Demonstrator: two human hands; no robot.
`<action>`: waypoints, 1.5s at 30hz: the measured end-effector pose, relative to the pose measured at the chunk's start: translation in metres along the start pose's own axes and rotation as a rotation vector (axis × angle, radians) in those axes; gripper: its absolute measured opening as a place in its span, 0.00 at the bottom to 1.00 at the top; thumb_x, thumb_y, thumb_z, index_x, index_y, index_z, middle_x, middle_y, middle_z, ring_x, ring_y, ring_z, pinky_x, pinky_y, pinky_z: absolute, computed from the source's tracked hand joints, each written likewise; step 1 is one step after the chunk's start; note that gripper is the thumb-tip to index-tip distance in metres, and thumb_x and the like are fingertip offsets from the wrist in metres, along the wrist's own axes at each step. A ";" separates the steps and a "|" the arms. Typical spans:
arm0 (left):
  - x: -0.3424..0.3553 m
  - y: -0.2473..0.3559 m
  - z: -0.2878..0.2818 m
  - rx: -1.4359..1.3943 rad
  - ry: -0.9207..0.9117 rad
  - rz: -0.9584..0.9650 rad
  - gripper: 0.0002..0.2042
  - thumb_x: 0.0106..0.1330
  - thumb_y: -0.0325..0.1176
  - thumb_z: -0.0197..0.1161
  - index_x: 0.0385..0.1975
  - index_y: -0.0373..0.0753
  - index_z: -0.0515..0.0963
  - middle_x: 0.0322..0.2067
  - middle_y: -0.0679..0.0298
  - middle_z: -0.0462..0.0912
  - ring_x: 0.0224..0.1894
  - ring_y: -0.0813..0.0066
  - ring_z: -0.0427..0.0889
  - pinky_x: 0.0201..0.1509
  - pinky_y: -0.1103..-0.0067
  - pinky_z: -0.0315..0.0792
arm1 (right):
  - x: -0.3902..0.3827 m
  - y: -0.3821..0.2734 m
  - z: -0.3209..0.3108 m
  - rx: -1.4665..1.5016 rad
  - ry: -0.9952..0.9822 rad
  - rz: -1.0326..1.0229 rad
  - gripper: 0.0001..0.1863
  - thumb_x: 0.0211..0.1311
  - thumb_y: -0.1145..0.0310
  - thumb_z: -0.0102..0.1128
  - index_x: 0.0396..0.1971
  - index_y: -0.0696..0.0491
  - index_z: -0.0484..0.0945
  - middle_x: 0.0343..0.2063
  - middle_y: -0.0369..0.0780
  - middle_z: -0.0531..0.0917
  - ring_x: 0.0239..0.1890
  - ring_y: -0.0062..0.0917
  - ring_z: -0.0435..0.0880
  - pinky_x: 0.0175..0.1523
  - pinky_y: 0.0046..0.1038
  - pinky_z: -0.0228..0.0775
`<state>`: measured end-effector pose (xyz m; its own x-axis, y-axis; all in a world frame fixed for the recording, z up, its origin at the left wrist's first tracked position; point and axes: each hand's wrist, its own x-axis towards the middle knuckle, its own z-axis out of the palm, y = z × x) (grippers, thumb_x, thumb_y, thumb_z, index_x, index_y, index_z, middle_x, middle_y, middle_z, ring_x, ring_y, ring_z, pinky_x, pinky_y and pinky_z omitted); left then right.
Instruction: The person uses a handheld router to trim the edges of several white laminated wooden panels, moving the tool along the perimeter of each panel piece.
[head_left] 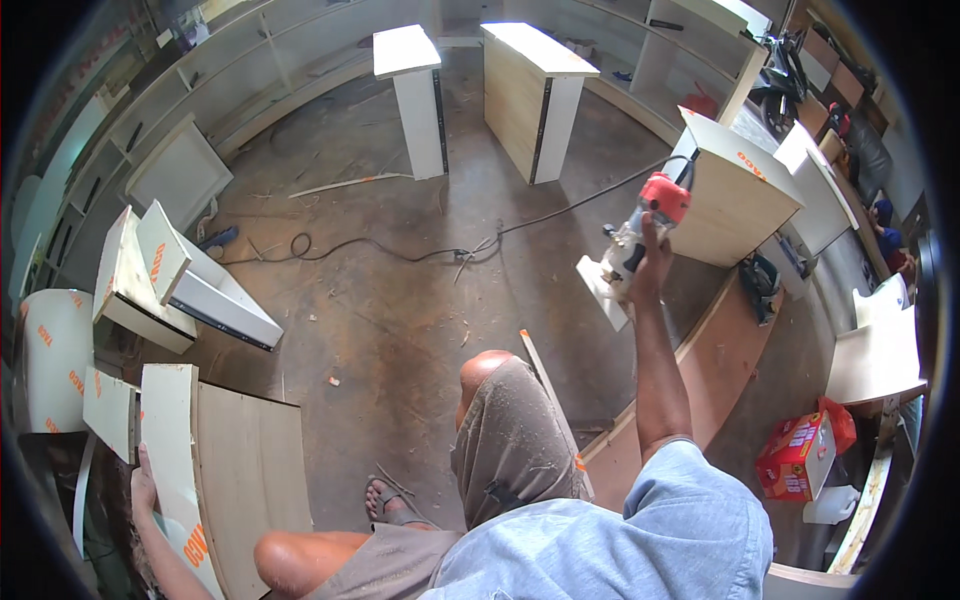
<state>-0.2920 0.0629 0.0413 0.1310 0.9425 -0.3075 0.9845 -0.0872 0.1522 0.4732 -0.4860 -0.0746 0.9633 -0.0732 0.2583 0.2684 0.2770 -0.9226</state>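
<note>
My right hand (652,262) is raised at the right, closed round the body of a trim router (630,235) with a red top and a flat pale base. The router is in the air, tilted, with its black cord (570,208) leading from the top. Low at the left, my left hand (144,484) grips the outer edge of a drawer box (172,420) with a white front and plain wood side. Its fingertips are partly hidden at the edge. The drawer box stands beside my bent leg.
White-and-wood drawer boxes (525,95) stand ahead, and others (205,290) lean at the left. The router's cord crosses the floor. A dark power tool (760,288) rests on a long brown board (700,390) at the right, near a red carton (795,460) and white jug (830,505).
</note>
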 end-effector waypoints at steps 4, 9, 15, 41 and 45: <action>0.018 -0.037 0.007 0.035 0.162 0.009 0.46 0.68 0.72 0.30 0.47 0.29 0.79 0.43 0.37 0.82 0.53 0.40 0.78 0.57 0.60 0.70 | -0.006 -0.009 -0.045 0.084 0.032 0.088 0.22 0.64 0.47 0.63 0.40 0.53 0.76 0.25 0.36 0.80 0.23 0.21 0.82 0.29 0.26 0.76; 0.039 -0.052 0.009 0.022 0.206 -0.043 0.45 0.70 0.70 0.31 0.50 0.28 0.78 0.47 0.37 0.80 0.56 0.42 0.77 0.61 0.61 0.68 | -0.023 -0.002 -0.144 0.066 0.084 0.154 0.20 0.64 0.57 0.66 0.48 0.54 0.77 0.33 0.34 0.81 0.31 0.20 0.81 0.38 0.25 0.74; 0.066 -0.013 0.007 -0.034 0.119 -0.104 0.42 0.70 0.68 0.38 0.60 0.28 0.71 0.59 0.41 0.74 0.66 0.49 0.69 0.67 0.65 0.64 | -0.041 -0.009 -0.192 -0.183 0.105 0.066 0.20 0.65 0.59 0.66 0.50 0.55 0.76 0.40 0.33 0.81 0.39 0.17 0.79 0.46 0.23 0.70; -0.194 0.832 0.273 -0.548 -1.319 1.147 0.18 0.70 0.45 0.60 0.33 0.33 0.80 0.27 0.63 0.83 0.30 0.77 0.81 0.39 0.79 0.76 | 0.133 -0.210 0.059 -0.946 -0.028 -0.519 0.35 0.40 0.46 0.81 0.39 0.56 0.76 0.27 0.41 0.87 0.30 0.26 0.88 0.38 0.29 0.79; -0.246 0.950 0.306 -0.768 -1.370 1.059 0.22 0.68 0.49 0.62 0.31 0.31 0.78 0.24 0.60 0.80 0.25 0.72 0.82 0.32 0.76 0.79 | 0.133 -0.200 0.044 -0.837 0.050 -0.506 0.35 0.40 0.47 0.82 0.38 0.57 0.75 0.25 0.42 0.86 0.30 0.30 0.89 0.36 0.31 0.80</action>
<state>0.6466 -0.3507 -0.0262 0.9340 -0.3004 -0.1931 0.2401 0.1279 0.9623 0.5473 -0.5084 0.1565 0.7276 -0.0424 0.6847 0.5473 -0.5659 -0.6166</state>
